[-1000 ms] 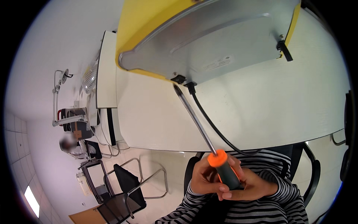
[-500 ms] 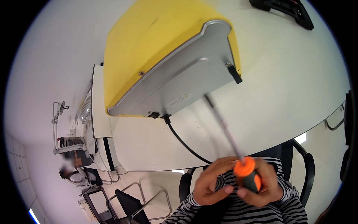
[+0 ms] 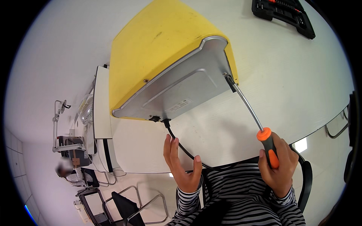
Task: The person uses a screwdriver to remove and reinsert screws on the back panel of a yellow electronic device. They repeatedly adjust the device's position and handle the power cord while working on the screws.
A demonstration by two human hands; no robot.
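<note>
In front of me on the white table stands a yellow-cased machine with a grey metal panel facing me. A black power cord is plugged into the panel's lower edge beside a black switch. My right hand is wrapped round the orange and grey handle of a screwdriver. Its tip appears to meet the black part below a screw at the panel's right end; exact contact I cannot tell. My left hand is open, fingers spread, beside the cord and holding nothing.
An open black tool case with bits lies on the table at the far right. A black chair surrounds me. To the left are a folding chair, a fan and a seated person.
The screwdriver's tip has moved right and up to the black part on the panel. My left hand has come away from the screwdriver, moved left and spread open.
</note>
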